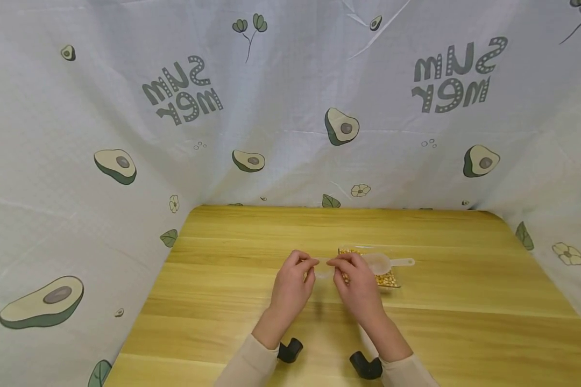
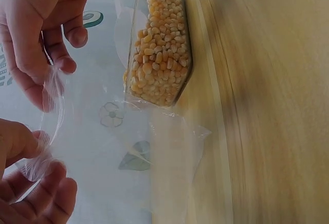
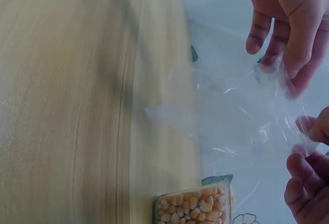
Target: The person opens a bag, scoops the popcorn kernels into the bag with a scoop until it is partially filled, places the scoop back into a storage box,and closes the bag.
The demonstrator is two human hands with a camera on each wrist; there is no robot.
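Between both hands hangs a clear plastic bag (image 3: 241,113), with fine ridges running along its gathered upper edge. My left hand (image 1: 289,285) pinches one side of that edge between thumb and fingers. On the other side my right hand (image 1: 360,287) pinches it the same way, a short gap from the left. The bag's lower corner dangles over the table in the left wrist view. Close behind and to the right of the right hand is a clear box of corn kernels (image 2: 159,59), partly covered by that hand in the head view.
A white scoop (image 1: 378,263) lies over the corn, handle pointing right. The wooden table (image 1: 222,301) meets a pale avocado-print cloth (image 1: 281,107) at its back and sides. Black bent pieces (image 1: 366,366) sit close to the wrists.
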